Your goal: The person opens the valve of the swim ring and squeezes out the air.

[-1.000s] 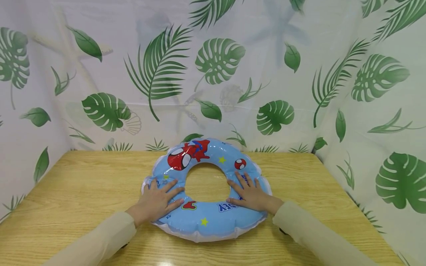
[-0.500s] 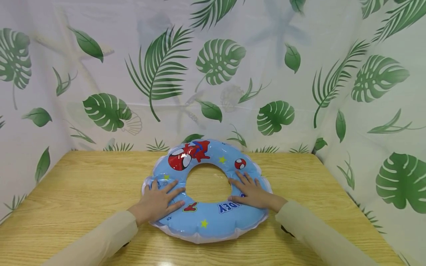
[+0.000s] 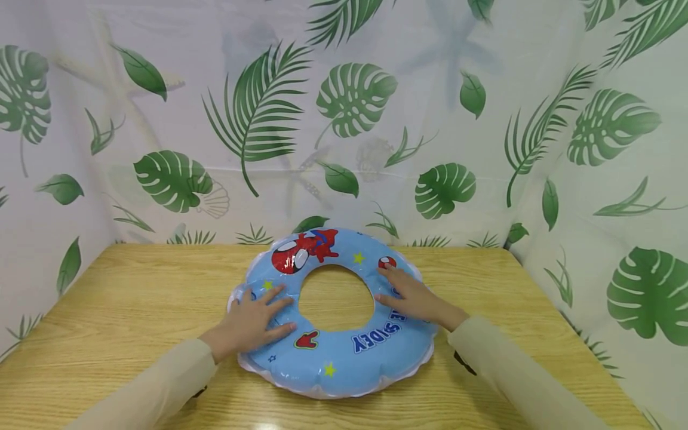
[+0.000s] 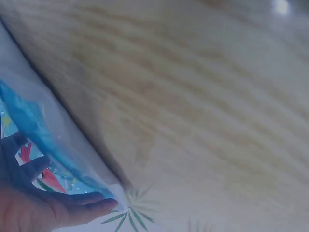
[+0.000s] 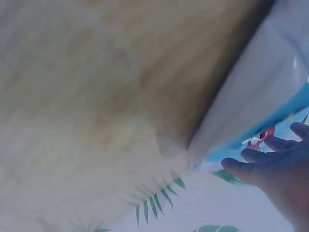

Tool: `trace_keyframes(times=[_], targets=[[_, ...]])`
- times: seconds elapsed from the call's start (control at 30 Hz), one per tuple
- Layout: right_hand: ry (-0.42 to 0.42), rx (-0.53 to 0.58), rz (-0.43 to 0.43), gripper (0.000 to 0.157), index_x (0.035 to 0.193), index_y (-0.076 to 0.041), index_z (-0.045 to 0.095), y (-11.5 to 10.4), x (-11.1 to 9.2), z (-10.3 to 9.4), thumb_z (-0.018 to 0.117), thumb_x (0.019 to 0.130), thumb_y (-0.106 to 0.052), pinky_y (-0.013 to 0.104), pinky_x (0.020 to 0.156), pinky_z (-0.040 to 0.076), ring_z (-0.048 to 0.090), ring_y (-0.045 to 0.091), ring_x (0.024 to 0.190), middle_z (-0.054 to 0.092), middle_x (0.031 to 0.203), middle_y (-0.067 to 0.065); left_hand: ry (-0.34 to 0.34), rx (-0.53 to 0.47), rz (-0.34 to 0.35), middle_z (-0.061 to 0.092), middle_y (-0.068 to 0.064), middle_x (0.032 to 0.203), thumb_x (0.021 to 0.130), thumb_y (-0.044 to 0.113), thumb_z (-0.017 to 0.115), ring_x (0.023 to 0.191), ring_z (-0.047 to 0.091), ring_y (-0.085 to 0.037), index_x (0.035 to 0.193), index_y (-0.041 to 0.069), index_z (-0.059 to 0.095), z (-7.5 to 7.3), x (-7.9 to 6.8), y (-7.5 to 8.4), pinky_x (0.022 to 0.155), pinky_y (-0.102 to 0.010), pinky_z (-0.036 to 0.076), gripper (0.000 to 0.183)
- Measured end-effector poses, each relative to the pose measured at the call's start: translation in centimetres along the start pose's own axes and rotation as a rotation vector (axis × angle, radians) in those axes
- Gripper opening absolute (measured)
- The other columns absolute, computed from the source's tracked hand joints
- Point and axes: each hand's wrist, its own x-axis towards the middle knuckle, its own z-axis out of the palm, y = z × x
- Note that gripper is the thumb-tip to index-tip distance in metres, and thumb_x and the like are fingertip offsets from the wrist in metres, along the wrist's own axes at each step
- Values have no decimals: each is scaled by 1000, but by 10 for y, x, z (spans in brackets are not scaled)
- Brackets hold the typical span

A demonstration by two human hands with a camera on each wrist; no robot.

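Note:
An inflated blue swim ring (image 3: 344, 364) lies flat on the wooden table, printed with a red cartoon figure, yellow stars and lettering; its lower side is white. On the ring's left side is my left hand (image 3: 244, 322), fingers spread and fairly straight. Over the right side, my right hand (image 3: 414, 297) reaches inward with extended fingers near the small red face print. Both wrist views show the ring's edge beside the fingers, the left hand (image 4: 38, 208) at lower left and the right hand (image 5: 280, 169) at lower right. Neither hand curls round the ring.
The wooden table (image 3: 134, 286) extends around the ring on every side. A white curtain (image 3: 376, 197) with green leaf prints stands behind the table's back edge and along both sides.
My right hand has shifted a little outward and its fingers have lifted, uncovering more lettering. My left hand has barely moved. The swim ring looks slightly flatter and nearer the front edge.

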Motion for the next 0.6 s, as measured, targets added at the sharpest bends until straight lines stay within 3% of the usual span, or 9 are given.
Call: trace_keyframes(times=[0.2,0.37,0.47,0.6], targets=[[36,-129,21,67,144,-6,26,7,12,-3,48,92,-43,69,100,16,14,49,135,20,149,23,141,69,3,35,-8,146,85,60,47,122,31,-58,132,26,49,-10,0,3,88,-67,36,58],[18,-159,61,67,145,-10,22,12,20,-3,47,92,-43,70,101,14,10,49,136,14,151,21,215,79,99,39,-7,144,86,60,44,125,37,-47,132,29,48,-12,0,15,92,-64,35,56],[12,-163,72,67,147,-12,19,14,24,-1,45,93,-43,70,101,12,8,48,136,9,152,20,210,52,182,38,-5,144,88,60,41,127,37,-42,135,31,44,-9,-1,25,96,-62,33,55],[7,-168,81,69,148,-15,15,16,31,3,44,93,-45,69,102,11,4,46,137,2,153,19,148,-4,306,33,2,147,90,62,34,132,33,-34,139,37,35,-6,-4,39,102,-55,30,55]])
